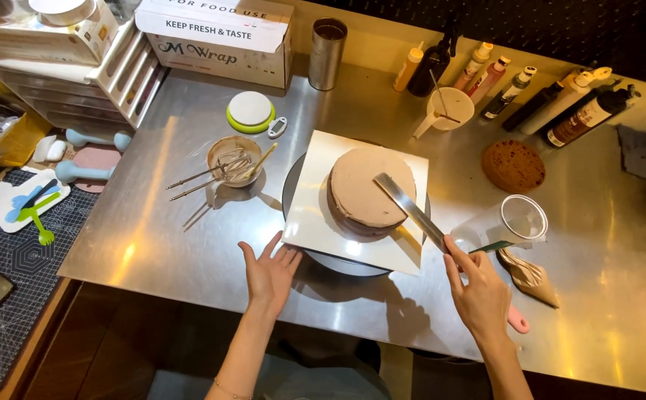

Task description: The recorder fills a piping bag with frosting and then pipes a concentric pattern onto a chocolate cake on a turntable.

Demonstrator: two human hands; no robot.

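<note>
Fingers (462, 261) of the right hand (478, 292) are closed around the handle of a long spatula (410, 210), whose metal blade lies flat across the top of the cake (369, 190) and reaches past its near right edge. Those of the left hand (269, 272) are spread open and hold nothing; the fingertips touch or nearly touch the near left corner of the board (315, 204).

Underneath everything is the steel table (182, 230). At its far left corner sits a cardboard box (219, 33) of wrap, with a metal cup (328, 43) just beside it. A row of bottles (515, 92) lines the far right edge. The square white board rests on a dark round turntable (338, 264), tilted a little off square to the table edge, and the cake stands near its middle, coated in pale brown cream. A bare brown cake layer (513, 165) lies well apart on the right. Left of the board is a small bowl (234, 160) holding whisks (204, 178). A clear plastic cup (521, 219) lies on its side just beyond the right hand, and a piping bag (532, 275) lies to that hand's right. A white and green lid (251, 112) sits behind the bowl.
</note>
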